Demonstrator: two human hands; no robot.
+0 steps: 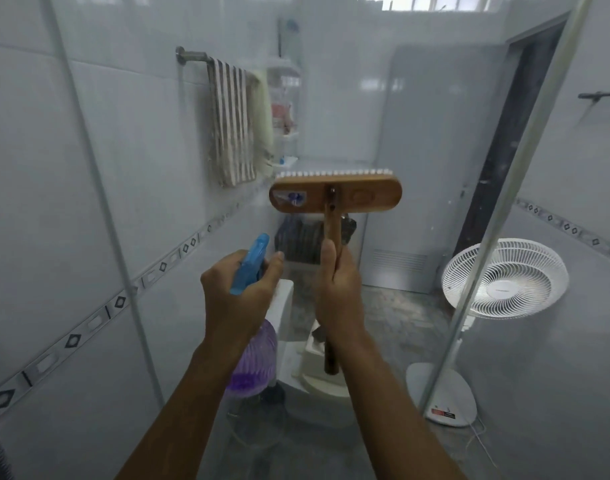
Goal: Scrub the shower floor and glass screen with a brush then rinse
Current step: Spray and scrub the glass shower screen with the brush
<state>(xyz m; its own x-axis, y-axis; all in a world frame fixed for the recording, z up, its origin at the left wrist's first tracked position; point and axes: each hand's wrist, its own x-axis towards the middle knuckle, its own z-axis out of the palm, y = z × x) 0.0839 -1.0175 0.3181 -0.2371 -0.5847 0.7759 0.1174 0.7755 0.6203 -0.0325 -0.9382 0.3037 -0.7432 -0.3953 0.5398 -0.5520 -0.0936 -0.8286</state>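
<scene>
Gripping brush handle (332, 233), right hand (338, 289); left hand (241, 292) round spray bottle (253, 358), neck hidden.

The spray bottle (253, 355) hides partly behind the left hand (237, 289). Shelf items (283, 109) at upper centre blur through the glass screen (435, 133). Both forearms (400, 410) run off the bottom edge.

Brown wooden brush (335, 199) with white bristles, blue-triggered purple spray bottle (253, 358), brown-and-white striped towel (231, 123), white fan (504, 277)

Wooden brush (335, 194) held upright, white bristles facing the hazy glass screen (417, 133).
</scene>
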